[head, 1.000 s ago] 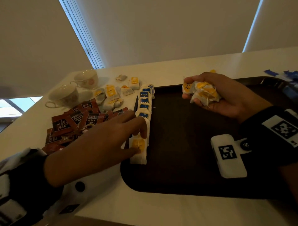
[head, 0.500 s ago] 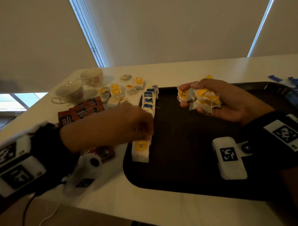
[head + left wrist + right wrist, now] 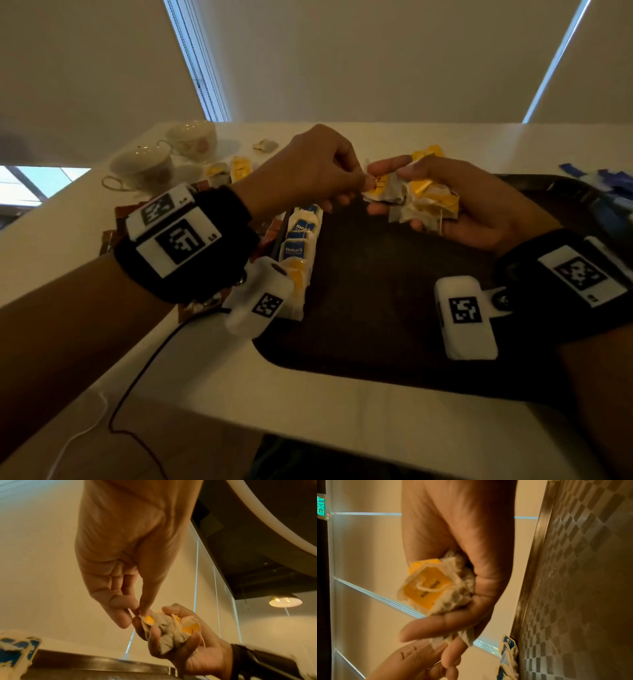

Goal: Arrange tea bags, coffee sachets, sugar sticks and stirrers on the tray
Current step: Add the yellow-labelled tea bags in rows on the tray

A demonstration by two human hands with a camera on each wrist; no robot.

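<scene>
My right hand (image 3: 442, 205) cups a bunch of yellow-tagged tea bags (image 3: 421, 202) above the far part of the dark tray (image 3: 394, 308). My left hand (image 3: 329, 174) has reached across and pinches the edge of one yellow-tagged tea bag (image 3: 375, 186) at the left of that bunch. The left wrist view shows thumb and forefinger closed on this tea bag (image 3: 148, 619), with the bunch (image 3: 171, 631) in the right palm. In the right wrist view the bunch (image 3: 436, 588) sits under curled fingers. A row of blue-tagged and yellow-tagged tea bags (image 3: 299, 243) lines the tray's left rim.
Two teacups (image 3: 144, 168) stand at the table's far left. Loose yellow tea bags (image 3: 236, 168) and brown coffee sachets (image 3: 116, 236) lie left of the tray. Blue packets (image 3: 613, 185) lie past the tray's far right corner. A cable (image 3: 144, 370) trails over the table's near edge.
My left hand left the row at the tray's left rim, rose and crossed right to the right hand's bunch, where it now pinches a tea bag. The right hand stayed roughly in place.
</scene>
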